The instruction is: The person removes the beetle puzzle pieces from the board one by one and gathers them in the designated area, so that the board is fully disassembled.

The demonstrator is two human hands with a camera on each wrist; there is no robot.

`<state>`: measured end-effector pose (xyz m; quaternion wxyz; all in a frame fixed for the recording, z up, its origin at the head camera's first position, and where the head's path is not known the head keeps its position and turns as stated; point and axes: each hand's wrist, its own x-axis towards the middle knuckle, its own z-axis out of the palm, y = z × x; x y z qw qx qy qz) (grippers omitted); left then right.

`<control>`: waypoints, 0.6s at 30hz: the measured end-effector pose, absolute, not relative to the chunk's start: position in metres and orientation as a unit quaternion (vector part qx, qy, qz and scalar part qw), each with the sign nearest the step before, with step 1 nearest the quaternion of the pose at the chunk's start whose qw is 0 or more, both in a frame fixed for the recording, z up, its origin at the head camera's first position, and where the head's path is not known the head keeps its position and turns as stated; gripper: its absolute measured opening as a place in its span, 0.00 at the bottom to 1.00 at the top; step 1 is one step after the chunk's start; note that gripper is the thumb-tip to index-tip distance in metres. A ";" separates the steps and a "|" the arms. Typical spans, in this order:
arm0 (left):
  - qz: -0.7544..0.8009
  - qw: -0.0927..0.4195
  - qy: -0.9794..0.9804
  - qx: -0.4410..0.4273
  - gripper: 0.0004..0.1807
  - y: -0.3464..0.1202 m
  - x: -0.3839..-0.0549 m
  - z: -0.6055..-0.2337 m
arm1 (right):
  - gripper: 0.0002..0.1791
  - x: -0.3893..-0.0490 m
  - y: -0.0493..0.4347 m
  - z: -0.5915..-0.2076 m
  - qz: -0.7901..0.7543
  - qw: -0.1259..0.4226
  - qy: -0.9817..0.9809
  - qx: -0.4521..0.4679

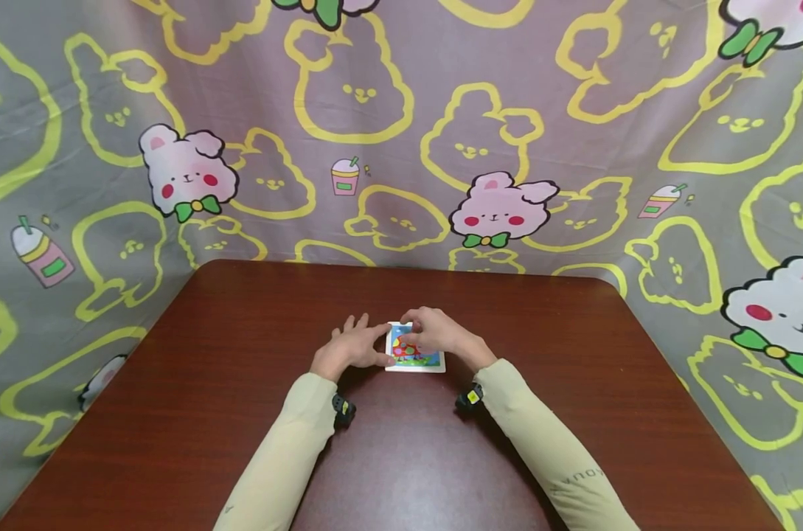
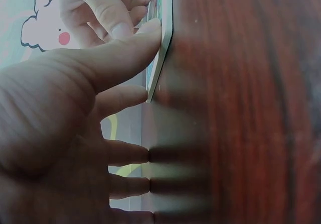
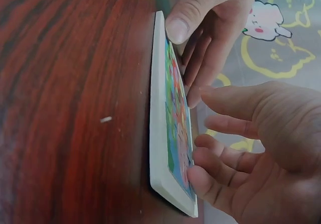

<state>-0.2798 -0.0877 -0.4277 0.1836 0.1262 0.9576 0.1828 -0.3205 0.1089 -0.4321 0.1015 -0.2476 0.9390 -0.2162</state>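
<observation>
A small square picture board [image 1: 414,358] with a white border lies on the table. Its bright picture shows a red, spotted, ladybug-like figure over green. At its left side is my left hand [image 1: 353,346], thumb pressing the near left corner and the other fingers spread with tips on the tabletop. My right hand [image 1: 436,332] reaches over the far right part, hiding some of the picture. In the right wrist view its loosely bent fingers [image 3: 203,181] touch the board's face, thumb apart from them, with no object visible between.
The brown wooden table [image 1: 209,413] stretches around the board on every side. A patterned curtain [image 1: 388,162] with bear and rabbit faces hangs behind and beside it. One tiny pale scrap [image 3: 106,119] lies on the wood near the board.
</observation>
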 end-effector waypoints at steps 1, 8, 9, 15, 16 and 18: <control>0.183 0.183 0.958 0.126 0.41 -0.088 -0.280 -0.428 | 0.19 -0.321 0.108 -0.432 -0.215 0.104 0.939 -0.247; 0.182 0.188 0.956 0.130 0.41 -0.088 -0.280 -0.427 | 0.21 -0.320 0.106 -0.434 -0.194 0.114 0.940 -0.256; 0.181 0.188 0.956 0.130 0.41 -0.088 -0.280 -0.427 | 0.21 -0.320 0.106 -0.434 -0.195 0.115 0.939 -0.258; 0.181 0.185 0.957 0.130 0.41 -0.089 -0.280 -0.426 | 0.23 -0.320 0.106 -0.436 -0.181 0.113 0.939 -0.271; 0.183 0.186 0.957 0.130 0.41 -0.089 -0.280 -0.426 | 0.24 -0.320 0.106 -0.436 -0.178 0.111 0.939 -0.273; 0.186 0.188 0.956 0.130 0.41 -0.089 -0.280 -0.426 | 0.24 -0.320 0.106 -0.438 -0.176 0.109 0.939 -0.275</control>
